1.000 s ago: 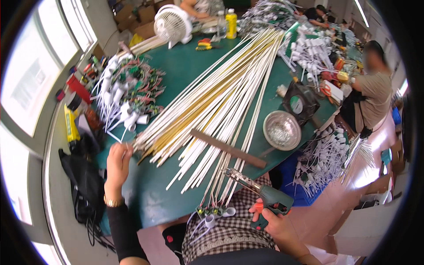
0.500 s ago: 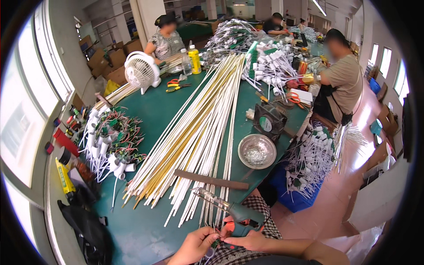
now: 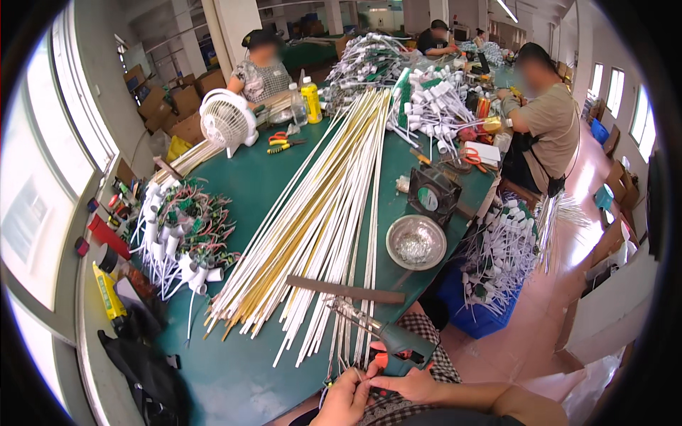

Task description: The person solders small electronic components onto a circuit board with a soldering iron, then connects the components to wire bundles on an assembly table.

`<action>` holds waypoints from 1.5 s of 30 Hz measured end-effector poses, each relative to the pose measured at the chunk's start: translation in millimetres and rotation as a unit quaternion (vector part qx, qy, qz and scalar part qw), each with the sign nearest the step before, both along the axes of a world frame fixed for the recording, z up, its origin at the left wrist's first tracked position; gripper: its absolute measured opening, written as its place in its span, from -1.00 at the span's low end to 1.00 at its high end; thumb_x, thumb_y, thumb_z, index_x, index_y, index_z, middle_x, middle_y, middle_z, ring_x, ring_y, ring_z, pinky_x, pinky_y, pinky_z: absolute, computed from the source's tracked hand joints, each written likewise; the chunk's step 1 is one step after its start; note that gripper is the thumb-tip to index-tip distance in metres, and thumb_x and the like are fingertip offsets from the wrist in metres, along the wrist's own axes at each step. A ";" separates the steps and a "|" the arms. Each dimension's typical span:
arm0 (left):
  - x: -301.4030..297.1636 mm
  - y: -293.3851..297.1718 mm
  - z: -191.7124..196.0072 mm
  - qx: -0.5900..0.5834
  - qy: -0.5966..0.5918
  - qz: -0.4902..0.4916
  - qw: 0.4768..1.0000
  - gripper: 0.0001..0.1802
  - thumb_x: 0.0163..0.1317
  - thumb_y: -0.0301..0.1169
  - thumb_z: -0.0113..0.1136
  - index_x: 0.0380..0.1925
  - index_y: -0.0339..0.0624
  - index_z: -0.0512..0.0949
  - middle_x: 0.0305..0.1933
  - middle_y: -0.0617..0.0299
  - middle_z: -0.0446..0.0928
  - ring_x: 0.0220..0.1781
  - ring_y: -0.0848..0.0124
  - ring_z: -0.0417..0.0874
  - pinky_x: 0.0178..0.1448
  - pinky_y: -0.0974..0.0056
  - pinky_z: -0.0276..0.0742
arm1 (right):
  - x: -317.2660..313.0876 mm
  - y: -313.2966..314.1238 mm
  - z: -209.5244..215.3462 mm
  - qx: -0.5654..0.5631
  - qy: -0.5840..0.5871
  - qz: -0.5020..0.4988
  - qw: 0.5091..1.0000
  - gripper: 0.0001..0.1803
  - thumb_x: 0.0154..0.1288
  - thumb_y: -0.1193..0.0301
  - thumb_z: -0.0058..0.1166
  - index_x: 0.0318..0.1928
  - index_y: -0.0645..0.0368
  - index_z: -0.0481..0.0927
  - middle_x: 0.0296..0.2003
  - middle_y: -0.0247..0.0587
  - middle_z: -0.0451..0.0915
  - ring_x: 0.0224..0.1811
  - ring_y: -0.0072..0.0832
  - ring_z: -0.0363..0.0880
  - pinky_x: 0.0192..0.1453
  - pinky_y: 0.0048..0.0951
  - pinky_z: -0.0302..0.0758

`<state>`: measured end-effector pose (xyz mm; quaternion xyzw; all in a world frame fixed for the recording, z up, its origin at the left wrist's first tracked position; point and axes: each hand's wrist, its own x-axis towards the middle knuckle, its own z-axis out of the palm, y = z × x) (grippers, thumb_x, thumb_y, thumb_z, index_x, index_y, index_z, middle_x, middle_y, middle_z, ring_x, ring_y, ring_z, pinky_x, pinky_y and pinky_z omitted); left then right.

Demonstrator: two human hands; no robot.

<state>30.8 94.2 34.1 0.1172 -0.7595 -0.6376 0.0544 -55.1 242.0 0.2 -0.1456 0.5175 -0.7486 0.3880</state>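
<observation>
Close to the table's front edge my two hands meet with their fingers pinched together. My left hand is shut on a thin wire, and my right hand pinches at the same spot. The wire's far end is hidden by the fingers. Just above the right hand is a dark green heat gun with an orange part and a metal nozzle. That nozzle points up and left across the tips of long white and yellowish rods. A flat brown bar lies across the rods.
At left lie white lamp holders with wires and a white fan. A metal bowl and a black fan unit stand at right. Below the table is a blue crate of wired parts. Other people work farther back.
My hands have shifted slightly right and down, fingers drawn closer together. The whole view has shifted a little; the person at right has moved their hands.
</observation>
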 end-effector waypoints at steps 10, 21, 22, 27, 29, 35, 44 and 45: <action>3.5 8.1 -17.3 0.111 -0.004 0.007 0.994 -0.84 0.47 -0.41 0.08 -0.31 -0.22 0.45 -0.46 0.35 0.51 -0.49 0.66 0.44 -0.41 0.51 0.35 | -15.9 -8.6 17.4 -0.065 0.124 -0.129 0.982 -0.52 0.33 0.63 0.18 0.17 0.15 0.29 -0.32 -0.33 0.51 -0.30 -0.63 0.49 -0.19 -0.56 0.47; 13.9 -0.3 -10.9 0.289 -0.020 -0.002 0.957 -0.81 0.50 -0.37 0.08 -0.26 -0.27 0.49 -0.39 0.30 0.56 -0.40 0.59 0.54 -0.24 0.47 0.50 | -19.5 7.2 16.4 -0.043 0.213 0.069 0.974 -0.44 0.34 0.63 0.16 0.32 0.23 0.33 -0.10 -0.09 0.64 -0.04 -0.46 0.60 0.08 -0.38 0.53; 14.7 -2.4 -12.3 0.297 -0.023 -0.006 0.955 -0.81 0.50 -0.37 0.08 -0.26 -0.27 0.48 -0.38 0.28 0.58 -0.38 0.57 0.57 -0.21 0.46 0.52 | -21.1 7.6 16.1 -0.023 0.294 0.083 0.952 -0.45 0.33 0.65 0.16 0.30 0.23 0.36 -0.12 -0.10 0.64 -0.07 -0.48 0.60 0.05 -0.40 0.53; 14.2 -4.1 -19.4 0.293 -0.009 -0.016 0.956 -0.82 0.50 -0.38 0.08 -0.26 -0.27 0.47 -0.37 0.27 0.58 -0.35 0.56 0.58 -0.19 0.45 0.53 | -16.8 1.4 12.8 -0.058 0.212 0.051 0.974 -0.72 0.35 0.62 0.15 0.05 0.26 0.51 -0.22 -0.25 0.60 -0.21 -0.57 0.62 -0.08 -0.47 0.58; 14.4 -2.6 -24.5 0.298 0.012 -0.009 0.954 -0.85 0.48 -0.41 0.10 -0.25 -0.27 0.48 -0.34 0.29 0.58 -0.33 0.58 0.57 -0.19 0.45 0.52 | -13.6 2.3 4.5 -0.024 0.205 0.027 0.978 -0.48 0.30 0.65 0.20 0.24 0.21 0.37 -0.24 -0.21 0.61 -0.14 -0.55 0.59 -0.01 -0.47 0.52; 11.9 0.7 -28.2 0.238 0.037 0.028 0.970 -0.93 0.45 -0.49 0.15 -0.23 -0.26 0.50 -0.30 0.36 0.54 -0.31 0.65 0.49 -0.18 0.48 0.44 | -5.8 -3.9 2.2 -0.047 0.116 -0.030 0.992 -0.50 0.29 0.64 0.20 0.23 0.28 0.40 -0.23 -0.30 0.63 -0.16 -0.61 0.60 -0.03 -0.49 0.56; 6.9 -4.5 -20.6 0.253 0.038 0.036 0.966 -0.93 0.40 -0.51 0.20 -0.25 -0.27 0.52 -0.30 0.40 0.43 -0.28 0.65 0.40 -0.17 0.49 0.35 | -10.8 -8.7 15.1 0.027 0.162 -0.039 0.986 -0.57 0.26 0.57 0.24 0.13 0.31 0.48 -0.29 -0.36 0.65 -0.24 -0.67 0.56 -0.02 -0.51 0.50; 7.5 -4.9 -20.7 0.252 0.037 0.040 0.966 -0.93 0.40 -0.51 0.20 -0.25 -0.27 0.52 -0.30 0.40 0.43 -0.28 0.65 0.40 -0.17 0.49 0.35 | -12.4 -7.4 12.2 0.026 0.160 -0.036 0.986 -0.57 0.26 0.57 0.24 0.13 0.31 0.48 -0.29 -0.36 0.65 -0.24 -0.67 0.56 -0.02 -0.51 0.50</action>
